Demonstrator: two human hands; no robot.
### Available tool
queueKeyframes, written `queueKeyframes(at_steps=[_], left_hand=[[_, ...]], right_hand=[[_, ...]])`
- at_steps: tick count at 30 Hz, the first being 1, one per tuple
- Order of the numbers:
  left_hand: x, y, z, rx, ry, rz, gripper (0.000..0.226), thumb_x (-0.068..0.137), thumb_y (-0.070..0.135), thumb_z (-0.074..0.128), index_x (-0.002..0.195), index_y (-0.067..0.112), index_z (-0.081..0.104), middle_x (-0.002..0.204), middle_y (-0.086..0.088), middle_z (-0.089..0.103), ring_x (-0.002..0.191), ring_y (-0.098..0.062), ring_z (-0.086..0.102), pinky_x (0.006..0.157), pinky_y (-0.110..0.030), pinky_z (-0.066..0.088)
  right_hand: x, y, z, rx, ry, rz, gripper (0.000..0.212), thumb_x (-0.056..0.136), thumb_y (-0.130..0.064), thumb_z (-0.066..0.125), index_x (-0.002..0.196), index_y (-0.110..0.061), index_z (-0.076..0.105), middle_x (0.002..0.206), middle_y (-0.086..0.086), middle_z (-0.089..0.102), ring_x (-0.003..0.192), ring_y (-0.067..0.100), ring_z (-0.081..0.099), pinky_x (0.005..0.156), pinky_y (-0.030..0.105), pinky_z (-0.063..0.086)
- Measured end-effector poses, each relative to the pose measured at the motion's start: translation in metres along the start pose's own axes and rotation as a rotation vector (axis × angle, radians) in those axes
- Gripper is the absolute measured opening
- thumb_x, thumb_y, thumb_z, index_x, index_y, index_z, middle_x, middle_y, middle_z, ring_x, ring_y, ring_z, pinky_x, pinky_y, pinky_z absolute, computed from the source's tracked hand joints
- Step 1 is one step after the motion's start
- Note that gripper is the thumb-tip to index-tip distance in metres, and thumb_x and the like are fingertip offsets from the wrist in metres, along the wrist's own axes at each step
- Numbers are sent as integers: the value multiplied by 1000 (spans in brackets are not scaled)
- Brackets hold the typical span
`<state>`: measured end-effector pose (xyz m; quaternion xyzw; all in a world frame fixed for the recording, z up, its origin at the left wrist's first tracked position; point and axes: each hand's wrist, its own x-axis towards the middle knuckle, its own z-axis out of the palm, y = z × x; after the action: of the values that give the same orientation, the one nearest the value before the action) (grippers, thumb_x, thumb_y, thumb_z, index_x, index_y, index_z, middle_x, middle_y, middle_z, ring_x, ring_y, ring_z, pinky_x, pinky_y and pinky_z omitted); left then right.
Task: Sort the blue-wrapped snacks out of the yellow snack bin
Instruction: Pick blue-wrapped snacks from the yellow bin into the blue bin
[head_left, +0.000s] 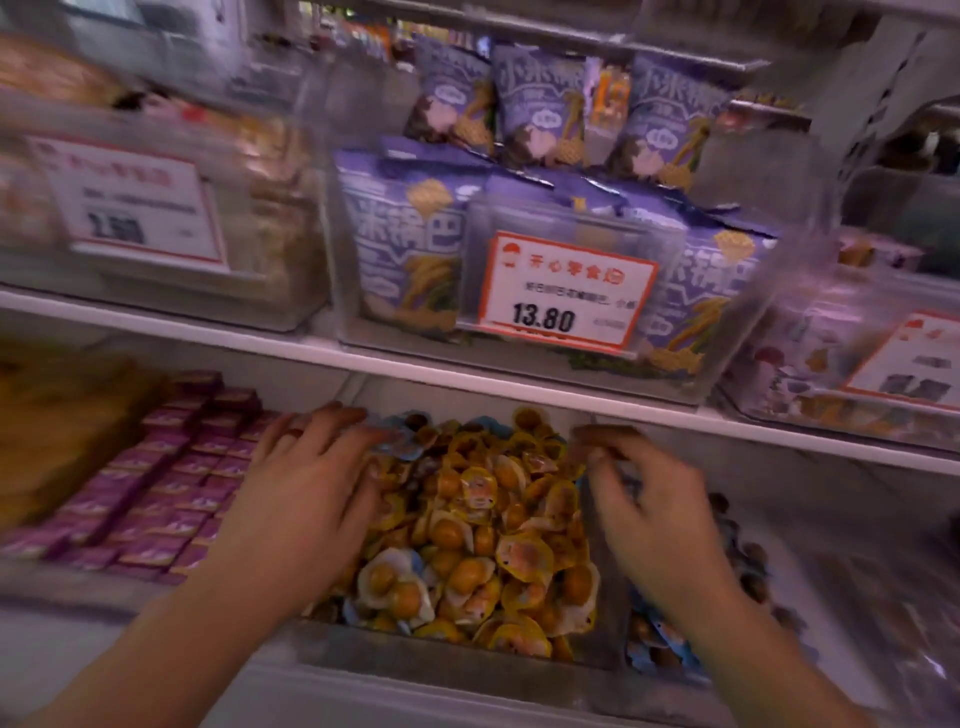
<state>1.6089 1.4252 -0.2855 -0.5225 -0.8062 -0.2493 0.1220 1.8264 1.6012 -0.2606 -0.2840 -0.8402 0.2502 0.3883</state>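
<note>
While both hands worked the bin (457, 656) of yellow snacks (498, 525) on the low shelf, caught mid-sort. Left hand (311, 483) laid over the bin's left edge, fingers reaching far and curled onto a blue snack (390, 440) at the far-left corner; seemingly gripping it, though blur hid the fingertips. Right hand (644, 499) hovering over the bin's right side, fingers bent toward the thumb as if pinching; whether anything was held, impossible to tell through the blur.

Blue wrappers seen mainly along the far rim, between the two hands, with a few more (349, 609) at the near-left corner under the left wrist. Long axis of any single wrapper not readable. Far-left blue cluster clearly nearer the left hand, touching it; far-middle blue pieces roughly between both, slightly closer to the right fingertips. More blue-wrapped pieces (655, 640) piled in the neighbouring compartment just right of the bin, the likely destination, judged from the layout.

Purple boxes (171, 483) stacked to the left; purple bags (415, 244) and a price tag (566, 291) on the shelf above.
</note>
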Motion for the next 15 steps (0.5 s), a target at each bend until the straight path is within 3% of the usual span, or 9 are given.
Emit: queueKeyframes(at_steps=[2, 4, 8, 12, 15], left_hand=[[-4, -13, -4, -37, -37, -104, 51, 89, 44, 34, 125, 19, 60, 131, -6, 56, 110, -33, 60, 94, -48, 47], [-9, -23, -4, -84, -51, -145, 58, 88, 48, 31, 131, 17, 55, 133, -7, 53, 111, -34, 59, 93, -47, 49], [-17, -36, -6, -125, -79, -119, 53, 92, 48, 34, 139, 25, 44, 136, 0, 48, 115, -27, 56, 95, -43, 48], [-19, -43, -6, -135, -98, -116, 58, 92, 54, 29, 145, 31, 32, 144, 6, 39, 120, -22, 53, 99, -41, 44], [-20, -45, -4, -135, -98, -98, 53, 94, 50, 33, 145, 32, 29, 141, 5, 38, 117, -22, 53, 97, -42, 45]], right_hand=[[10, -26, 33, -65, -196, -91, 30, 90, -36, 52, 115, -32, 67, 102, -17, 71, 94, -1, 63, 80, 6, 44], [29, -38, 70, -179, -391, -118, 36, 91, -38, 55, 126, -31, 61, 120, -6, 67, 110, 9, 59, 91, 15, 42], [80, -35, 140, -361, -690, 32, 64, 89, -52, 59, 145, -29, 41, 147, 3, 47, 134, 23, 45, 107, 27, 35], [115, -26, 189, -409, -814, 97, 79, 81, -59, 66, 148, -27, 39, 151, 3, 44, 135, 22, 46, 110, 30, 37], [121, -21, 210, -505, -865, 94, 75, 69, -65, 55, 135, -30, 52, 141, 4, 55, 125, 26, 54, 101, 31, 42]])
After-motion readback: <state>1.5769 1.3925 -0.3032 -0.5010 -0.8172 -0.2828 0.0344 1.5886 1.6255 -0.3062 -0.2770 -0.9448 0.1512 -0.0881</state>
